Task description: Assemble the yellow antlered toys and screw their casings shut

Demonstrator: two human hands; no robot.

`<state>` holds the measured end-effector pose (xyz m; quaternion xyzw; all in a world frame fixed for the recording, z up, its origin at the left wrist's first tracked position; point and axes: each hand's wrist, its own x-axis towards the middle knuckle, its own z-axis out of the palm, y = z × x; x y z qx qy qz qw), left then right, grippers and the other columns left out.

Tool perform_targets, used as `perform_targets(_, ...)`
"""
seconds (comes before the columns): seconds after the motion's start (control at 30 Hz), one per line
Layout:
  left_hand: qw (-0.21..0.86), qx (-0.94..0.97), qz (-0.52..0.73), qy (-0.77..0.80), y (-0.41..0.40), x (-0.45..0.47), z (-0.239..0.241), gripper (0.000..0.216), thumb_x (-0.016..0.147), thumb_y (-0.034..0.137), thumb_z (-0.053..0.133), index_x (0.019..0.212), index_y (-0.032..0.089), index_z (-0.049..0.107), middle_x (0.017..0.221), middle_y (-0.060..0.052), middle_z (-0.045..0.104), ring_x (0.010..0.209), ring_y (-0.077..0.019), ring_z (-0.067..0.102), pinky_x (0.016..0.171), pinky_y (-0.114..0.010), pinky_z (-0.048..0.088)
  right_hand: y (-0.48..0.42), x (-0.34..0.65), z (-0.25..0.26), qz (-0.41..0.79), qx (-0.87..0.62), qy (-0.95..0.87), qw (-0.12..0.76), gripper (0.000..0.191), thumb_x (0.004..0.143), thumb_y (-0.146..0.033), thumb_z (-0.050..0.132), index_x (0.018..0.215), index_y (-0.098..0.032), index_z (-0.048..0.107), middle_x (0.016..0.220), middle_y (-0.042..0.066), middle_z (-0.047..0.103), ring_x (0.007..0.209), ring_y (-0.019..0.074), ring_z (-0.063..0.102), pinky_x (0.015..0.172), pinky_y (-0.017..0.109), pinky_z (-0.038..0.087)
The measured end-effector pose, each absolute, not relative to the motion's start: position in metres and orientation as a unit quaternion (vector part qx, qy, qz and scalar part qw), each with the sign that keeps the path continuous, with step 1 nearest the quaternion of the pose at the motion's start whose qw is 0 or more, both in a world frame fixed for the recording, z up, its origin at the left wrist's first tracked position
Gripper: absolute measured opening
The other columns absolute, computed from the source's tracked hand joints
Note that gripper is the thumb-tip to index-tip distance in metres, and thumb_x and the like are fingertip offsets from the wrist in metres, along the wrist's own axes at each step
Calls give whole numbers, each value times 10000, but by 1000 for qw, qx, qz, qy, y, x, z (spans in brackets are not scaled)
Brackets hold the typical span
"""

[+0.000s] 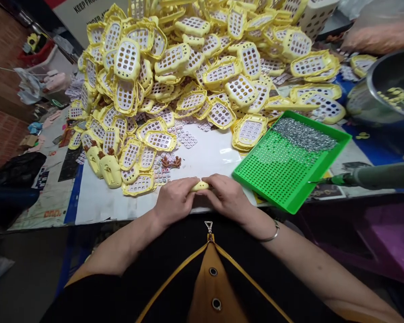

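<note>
Close to the table's front edge, my left hand (175, 197) and my right hand (227, 197) grip the two ends of a yellow plastic shell (200, 185). Fingers and thumbs are closed round it, so only its middle shows. Just beyond my hands lie small brown antler-shaped pieces (171, 161) and a patch of pale keypad pieces (162, 172). To the left rest yellow shells with brown antlers (110, 169). A big heap of yellow shells with white perforated panels (173, 58) rises behind.
On the right, a green perforated tray (265, 179) holds many small metal screws (303, 133). An electric screwdriver (373, 176) points in over the tray's right edge. A metal bowl (366, 96) with small yellow parts stands at the far right.
</note>
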<state>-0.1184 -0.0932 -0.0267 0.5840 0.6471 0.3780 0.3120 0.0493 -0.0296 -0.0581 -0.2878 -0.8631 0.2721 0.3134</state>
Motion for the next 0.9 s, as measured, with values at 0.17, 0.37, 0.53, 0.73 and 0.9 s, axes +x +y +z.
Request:
perform_targets(0.17, 291, 632, 360, 621, -93, -122, -31, 351, 685, 125, 661, 1002, 254, 734, 971, -75, 736, 915, -269, 649, 895, -398, 444, -35, 49, -63, 281, -284, -849, 346, 205, 909, -349, 505, 915, -177, 616, 747, 65, 658, 693, 180, 597, 654, 308, 481)
perform_targets(0.37, 278, 600, 383, 645, -105, -144, -35, 394, 704, 192, 715, 1094, 246, 703, 1048, -92, 719, 979, -261, 639, 943, -388, 434, -32, 58, -66, 366, -328, -789, 368, 177, 858, -328, 602, 960, -188, 637, 772, 42, 661, 652, 156, 602, 592, 289, 491)
perform_targets(0.53, 306, 582, 410, 632, -111, -146, -39, 353, 719, 171, 701, 1052, 286, 721, 1053, -64, 728, 978, -242, 659, 918, -368, 461, -30, 61, -64, 233, -316, -860, 326, 329, 865, -395, 582, 1134, -206, 601, 1089, 138, 646, 932, 255, 613, 777, 409, 491)
perform_targets(0.73, 240, 640, 400, 610, -108, -137, -43, 294, 737, 164, 690, 1016, 247, 725, 990, -67, 747, 897, -222, 693, 903, -372, 494, -31, 55, -53, 68, -271, -916, 287, 306, 855, -362, 607, 1117, -203, 595, 1072, 118, 677, 960, 253, 585, 908, 433, 385)
perform_targets(0.9, 94, 746, 340, 565, -100, -137, -38, 218, 830, 157, 563, 1027, 171, 655, 978, -80, 740, 885, -185, 691, 814, -322, 543, -31, 47, -54, 69, -271, -907, 316, 206, 860, -283, 602, 1023, -159, 596, 822, 40, 715, 713, 163, 591, 820, 345, 405)
